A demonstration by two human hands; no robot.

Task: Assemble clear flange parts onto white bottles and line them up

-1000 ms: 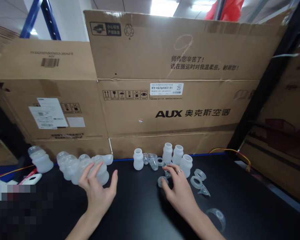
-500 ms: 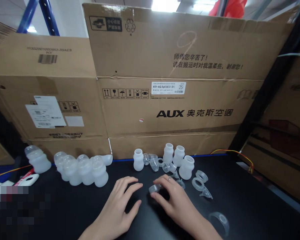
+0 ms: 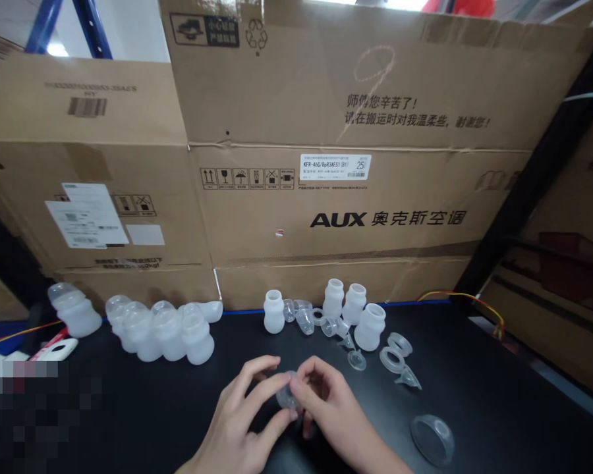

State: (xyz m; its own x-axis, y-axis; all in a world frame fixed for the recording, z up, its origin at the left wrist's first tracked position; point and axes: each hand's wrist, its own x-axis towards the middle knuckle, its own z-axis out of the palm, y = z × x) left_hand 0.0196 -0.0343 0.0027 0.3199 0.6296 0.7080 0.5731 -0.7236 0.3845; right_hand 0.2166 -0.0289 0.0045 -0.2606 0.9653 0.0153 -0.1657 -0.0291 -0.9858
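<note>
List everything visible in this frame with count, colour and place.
capped bottles: about six, frosted white, left on the table, one apart at far left
open bottles: four, white, upright at the table's back centre
rings and nipples: several, clear, loose right of centre
dome cap: one, clear, front right
cardboard boxes: several, brown, stacked behind
table: one, black
clear part: one, pinched between both hands
left hand: front centre
right hand: front centre

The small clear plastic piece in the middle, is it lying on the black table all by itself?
No, both hands, left hand and right hand, pinch the small clear plastic piece between their fingertips.
</note>
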